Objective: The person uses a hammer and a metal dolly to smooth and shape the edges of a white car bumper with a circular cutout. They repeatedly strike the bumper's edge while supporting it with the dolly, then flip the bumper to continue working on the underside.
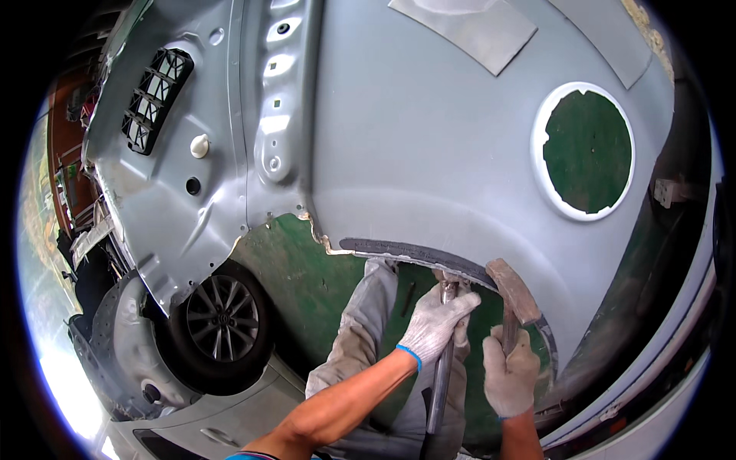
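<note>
Grey sheet metal: a broad, curved car panel (pixel 414 146), two tools at its arched edge.
Left white-gloved fingers (pixel 461 302) clasp a round silver metal bar (pixel 439 391) below that edge; right white-gloved fingers (pixel 523 356) grip a brown, block-headed hammer (pixel 514 291), its head over the rim. I'd judge both tools dense, stiff, best held mid-shaft; the panel's thin edge could bend. I can read no lettering.

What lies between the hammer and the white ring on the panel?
In the head view, only a bare stretch of the grey panel lies between the hammer and the white ring.
</note>
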A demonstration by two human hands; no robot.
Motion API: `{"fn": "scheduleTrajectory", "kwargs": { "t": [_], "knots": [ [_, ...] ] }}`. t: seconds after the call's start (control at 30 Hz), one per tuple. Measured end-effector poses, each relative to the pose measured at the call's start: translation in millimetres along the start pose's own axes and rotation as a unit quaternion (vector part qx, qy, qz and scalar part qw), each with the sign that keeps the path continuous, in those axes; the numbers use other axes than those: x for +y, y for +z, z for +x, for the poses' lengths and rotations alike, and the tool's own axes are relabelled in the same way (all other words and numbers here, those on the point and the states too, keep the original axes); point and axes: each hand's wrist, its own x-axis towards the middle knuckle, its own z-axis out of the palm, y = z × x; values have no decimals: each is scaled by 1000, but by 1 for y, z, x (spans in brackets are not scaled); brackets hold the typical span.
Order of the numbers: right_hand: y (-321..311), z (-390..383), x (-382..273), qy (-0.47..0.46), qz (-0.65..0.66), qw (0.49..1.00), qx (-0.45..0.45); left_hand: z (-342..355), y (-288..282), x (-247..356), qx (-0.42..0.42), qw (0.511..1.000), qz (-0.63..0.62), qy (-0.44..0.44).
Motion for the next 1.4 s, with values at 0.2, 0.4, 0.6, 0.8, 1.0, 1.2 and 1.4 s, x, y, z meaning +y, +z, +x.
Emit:
{"fn": "scheduleTrajectory", "kwargs": {
  "t": [0.2,0.4,0.6,0.8,1.0,1.2,1.4],
  "knots": [
    [0,-11,17,60,174,983,8,0,-6,-9,3,999,-29,-13],
    [14,-7,22,-21,129,991,-35,-2,-16,-4,52,997,-49,3],
    [27,-4,-2,-56,72,993,-75,-6,-30,10,44,997,-58,26],
    [32,2,-23,-75,-11,993,-89,-10,-35,18,43,997,-56,15],
    [40,12,-20,-222,-44,974,-1,-13,-36,19,43,996,-82,19],
    [24,1,-1,-196,-29,980,6,-5,-44,4,68,996,-61,21],
    [-13,-33,13,43,208,972,99,2,-23,-21,49,998,-44,-21]
  ]
}}
